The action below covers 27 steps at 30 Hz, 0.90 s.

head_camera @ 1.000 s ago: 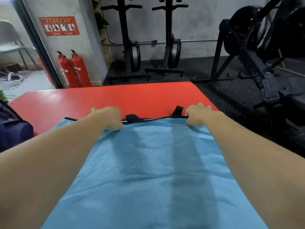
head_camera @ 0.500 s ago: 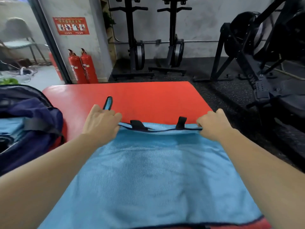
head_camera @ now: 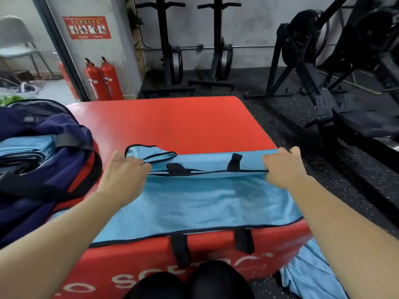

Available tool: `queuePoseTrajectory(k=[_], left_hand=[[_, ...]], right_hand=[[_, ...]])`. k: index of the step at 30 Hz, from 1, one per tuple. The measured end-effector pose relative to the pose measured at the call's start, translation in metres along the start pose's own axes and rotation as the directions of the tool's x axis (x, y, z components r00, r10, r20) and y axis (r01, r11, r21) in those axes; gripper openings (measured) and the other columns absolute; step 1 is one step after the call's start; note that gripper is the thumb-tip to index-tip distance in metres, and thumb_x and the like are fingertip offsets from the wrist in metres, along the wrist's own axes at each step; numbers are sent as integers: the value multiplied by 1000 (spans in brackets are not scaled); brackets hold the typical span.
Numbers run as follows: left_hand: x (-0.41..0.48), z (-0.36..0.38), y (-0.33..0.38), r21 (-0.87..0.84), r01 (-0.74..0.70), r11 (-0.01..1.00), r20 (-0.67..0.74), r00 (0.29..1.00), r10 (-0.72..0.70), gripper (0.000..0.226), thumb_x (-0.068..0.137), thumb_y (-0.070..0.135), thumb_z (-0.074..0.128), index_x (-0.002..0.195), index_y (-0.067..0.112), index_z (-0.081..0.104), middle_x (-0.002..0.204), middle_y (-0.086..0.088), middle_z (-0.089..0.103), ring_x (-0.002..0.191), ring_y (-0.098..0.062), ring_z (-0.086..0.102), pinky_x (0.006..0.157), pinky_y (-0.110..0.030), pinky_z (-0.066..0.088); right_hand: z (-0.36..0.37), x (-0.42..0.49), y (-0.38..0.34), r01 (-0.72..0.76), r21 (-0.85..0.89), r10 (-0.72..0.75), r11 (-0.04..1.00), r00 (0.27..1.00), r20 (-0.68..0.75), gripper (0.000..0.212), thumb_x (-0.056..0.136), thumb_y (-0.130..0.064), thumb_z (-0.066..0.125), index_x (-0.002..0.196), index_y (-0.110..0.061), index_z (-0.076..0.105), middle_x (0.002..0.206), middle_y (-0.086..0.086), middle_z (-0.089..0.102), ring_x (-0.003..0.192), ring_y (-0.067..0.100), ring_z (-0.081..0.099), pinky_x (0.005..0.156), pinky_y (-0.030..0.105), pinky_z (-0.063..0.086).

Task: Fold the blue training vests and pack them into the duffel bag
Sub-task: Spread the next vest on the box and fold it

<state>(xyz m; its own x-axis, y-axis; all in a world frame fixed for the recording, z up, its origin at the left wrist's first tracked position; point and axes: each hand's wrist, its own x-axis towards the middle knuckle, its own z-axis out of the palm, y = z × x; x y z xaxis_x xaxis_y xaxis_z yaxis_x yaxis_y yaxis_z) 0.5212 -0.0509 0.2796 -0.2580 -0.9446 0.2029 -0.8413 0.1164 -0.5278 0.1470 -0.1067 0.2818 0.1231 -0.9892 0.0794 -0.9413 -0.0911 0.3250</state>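
A light blue training vest (head_camera: 205,201) with black trim and black straps lies across the near part of a red padded box (head_camera: 183,121). My left hand (head_camera: 124,169) grips its far edge on the left, and my right hand (head_camera: 282,167) pinches the same edge on the right. A loose flap of the vest sticks out beyond my left hand. The navy duffel bag (head_camera: 45,165) stands open at the left, with folded blue vests (head_camera: 23,147) inside.
More blue vest fabric (head_camera: 311,275) lies on the floor at the lower right. Two red fire extinguishers (head_camera: 103,80) stand by the wall. Black gym machines (head_camera: 345,72) crowd the right side and back. My dark knees (head_camera: 190,283) touch the box front.
Both hands have drawn the vest's far edge toward me, so the near hem and its straps now show. More of the red box top and the duffel bag have come into view.
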Motion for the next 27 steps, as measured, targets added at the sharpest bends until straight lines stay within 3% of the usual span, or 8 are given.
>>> queuePoseTrajectory(k=[3,6,8,11,17,20,23,27], left_hand=[[-32,1,12,-45,-84,995,84,993,87,11,76,21,67,75,27,57,67,6,58,66,-19,61,64,-35,17],[-44,9,20,-55,-68,996,123,990,74,10,85,20,54,88,30,56,78,8,60,77,-16,62,66,-35,16],[-43,-1,18,-32,-66,997,115,991,69,13,75,16,65,79,27,59,67,7,57,64,-18,61,64,-35,11],[-48,-4,6,-75,-35,997,-33,999,32,24,54,3,77,62,18,61,49,4,50,40,-22,49,61,-34,6],[-83,10,22,-94,-150,984,-13,989,149,33,42,-3,74,55,18,52,46,3,45,36,-22,45,61,-32,8],[-82,3,25,-64,-150,987,45,987,153,30,48,2,75,55,21,52,45,5,46,38,-21,41,60,-33,14],[-84,-1,29,-29,-122,992,135,983,125,19,73,15,63,65,27,50,57,8,59,52,-21,49,72,-35,26],[-89,-5,24,-99,-62,993,39,997,66,14,68,18,68,64,25,57,48,7,55,42,-19,52,81,-37,25]], right_hand=[[13,-32,-5,2,-27,0,1000,997,80,23,84,-11,50,99,-29,52,101,-7,62,113,17,46,93,42,27],[20,-50,-5,-19,-27,21,999,998,64,26,84,-11,50,102,-29,52,109,-6,60,115,17,46,97,42,29],[15,-55,1,-45,-42,46,998,999,20,26,84,-13,52,105,-29,54,109,-6,60,111,17,47,96,42,29],[12,-66,11,-102,-56,100,993,994,-40,27,83,-15,54,107,-27,56,111,-6,60,109,18,47,94,41,29],[29,-90,6,-119,-27,121,993,989,83,27,87,-18,54,112,-28,54,115,-4,59,114,18,47,103,46,25],[22,-90,2,-128,-21,129,992,988,80,25,86,-14,52,107,-28,55,107,-5,61,109,17,49,103,46,25],[18,-92,1,-125,-57,129,991,989,77,23,87,-17,52,106,-29,56,105,-8,63,108,16,50,102,46,26],[13,-98,14,-133,-79,138,988,989,50,23,88,-17,52,106,-30,58,109,-7,64,113,18,48,104,46,26]])
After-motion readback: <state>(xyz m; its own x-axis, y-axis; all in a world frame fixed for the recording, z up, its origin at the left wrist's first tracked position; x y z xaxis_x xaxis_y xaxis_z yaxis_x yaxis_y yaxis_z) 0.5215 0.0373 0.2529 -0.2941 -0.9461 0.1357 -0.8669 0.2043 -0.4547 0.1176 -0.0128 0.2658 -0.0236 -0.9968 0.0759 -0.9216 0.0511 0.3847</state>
